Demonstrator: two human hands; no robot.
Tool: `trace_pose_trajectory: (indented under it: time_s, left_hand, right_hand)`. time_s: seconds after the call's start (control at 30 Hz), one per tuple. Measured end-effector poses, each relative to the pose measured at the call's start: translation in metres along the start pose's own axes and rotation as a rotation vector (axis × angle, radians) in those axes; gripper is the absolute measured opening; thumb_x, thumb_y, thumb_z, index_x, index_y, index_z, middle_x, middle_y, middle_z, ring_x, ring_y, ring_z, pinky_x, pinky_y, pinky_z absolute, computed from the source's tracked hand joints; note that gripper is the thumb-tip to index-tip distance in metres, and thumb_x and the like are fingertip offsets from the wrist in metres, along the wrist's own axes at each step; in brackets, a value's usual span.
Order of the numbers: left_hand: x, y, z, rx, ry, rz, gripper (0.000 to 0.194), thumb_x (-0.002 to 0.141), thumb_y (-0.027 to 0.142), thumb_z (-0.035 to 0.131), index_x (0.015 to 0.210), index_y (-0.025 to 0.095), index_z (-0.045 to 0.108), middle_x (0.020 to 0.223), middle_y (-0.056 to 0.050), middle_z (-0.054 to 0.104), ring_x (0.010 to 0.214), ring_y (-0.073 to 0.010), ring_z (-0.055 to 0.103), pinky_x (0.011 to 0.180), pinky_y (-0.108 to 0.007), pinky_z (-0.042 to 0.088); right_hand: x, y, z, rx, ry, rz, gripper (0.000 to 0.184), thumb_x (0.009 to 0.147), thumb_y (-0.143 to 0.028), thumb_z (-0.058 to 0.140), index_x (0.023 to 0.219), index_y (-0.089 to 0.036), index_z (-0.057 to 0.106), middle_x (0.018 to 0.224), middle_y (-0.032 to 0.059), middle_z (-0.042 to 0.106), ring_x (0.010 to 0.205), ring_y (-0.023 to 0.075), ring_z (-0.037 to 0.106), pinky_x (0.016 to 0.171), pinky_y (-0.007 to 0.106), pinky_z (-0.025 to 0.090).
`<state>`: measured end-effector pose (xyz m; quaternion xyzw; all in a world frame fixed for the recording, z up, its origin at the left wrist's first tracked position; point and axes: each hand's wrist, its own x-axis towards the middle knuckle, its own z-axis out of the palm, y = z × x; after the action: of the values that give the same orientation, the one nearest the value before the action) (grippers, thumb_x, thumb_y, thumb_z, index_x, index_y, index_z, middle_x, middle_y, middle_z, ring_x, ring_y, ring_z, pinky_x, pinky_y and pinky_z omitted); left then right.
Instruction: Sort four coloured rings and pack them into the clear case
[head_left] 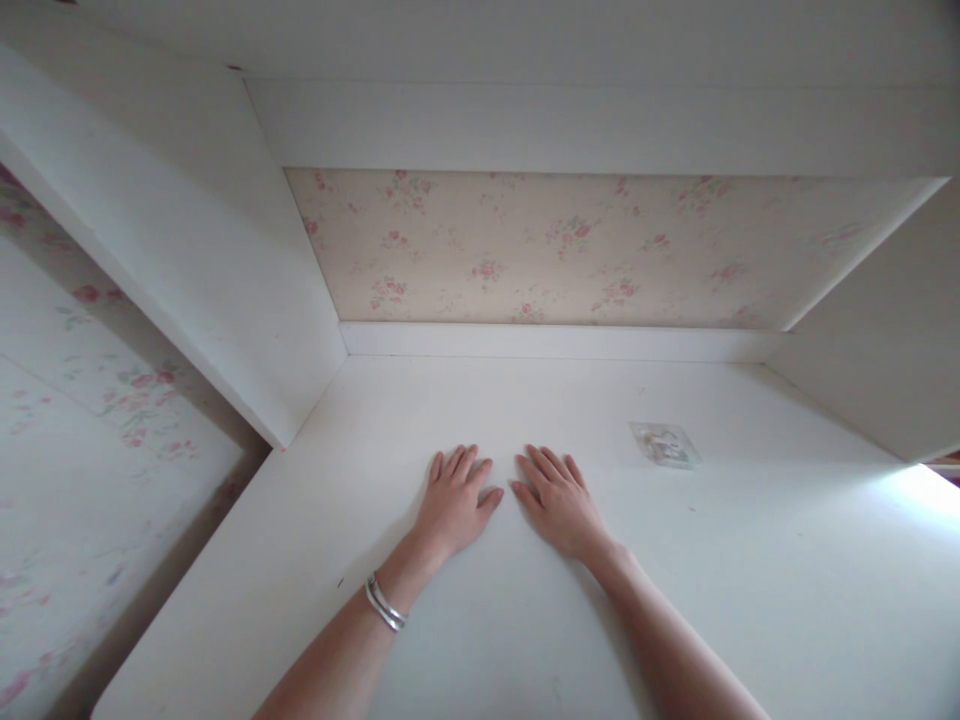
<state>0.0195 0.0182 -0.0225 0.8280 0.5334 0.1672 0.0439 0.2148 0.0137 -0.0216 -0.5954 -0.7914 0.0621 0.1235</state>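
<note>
My left hand (454,505) lies flat on the white desktop (480,400), palm down with its fingers spread. A silver bangle (385,602) circles the left wrist. Close beside it, my right hand (561,502) also rests palm down, fingers apart, with a small gap between the two thumbs. Neither hand holds anything. To the right of my right hand lies a small clear plastic packet (664,445); what is inside is too blurred to name.
White side panels rise at the left (225,250) and right (885,330). A shelf board (562,125) crosses above, and flowered wallpaper (487,240) covers the back. Bright light falls on the desktop's right edge. Small dark specks dot the surface.
</note>
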Motion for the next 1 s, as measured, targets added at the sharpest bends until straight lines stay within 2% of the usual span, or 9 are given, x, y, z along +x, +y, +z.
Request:
trace_pose_trajectory:
  time_s: [1.0]
  left_hand:
    - [0.0002, -0.0001, -0.0002, -0.01, 0.002, 0.003, 0.045, 0.091, 0.049, 0.036, 0.127, 0.025, 0.048, 0.141, -0.008, 0.041, 0.132, -0.0272, 0.029, 0.11, -0.052, 0.018]
  right_hand:
    - [-0.0004, 0.0015, 0.0018, -0.008, 0.004, -0.016, 0.05, 0.094, -0.048, 0.028, 0.135, -0.024, 0.043, 0.145, 0.0057, 0.036, 0.134, 0.025, 0.027, 0.11, 0.049, 0.014]
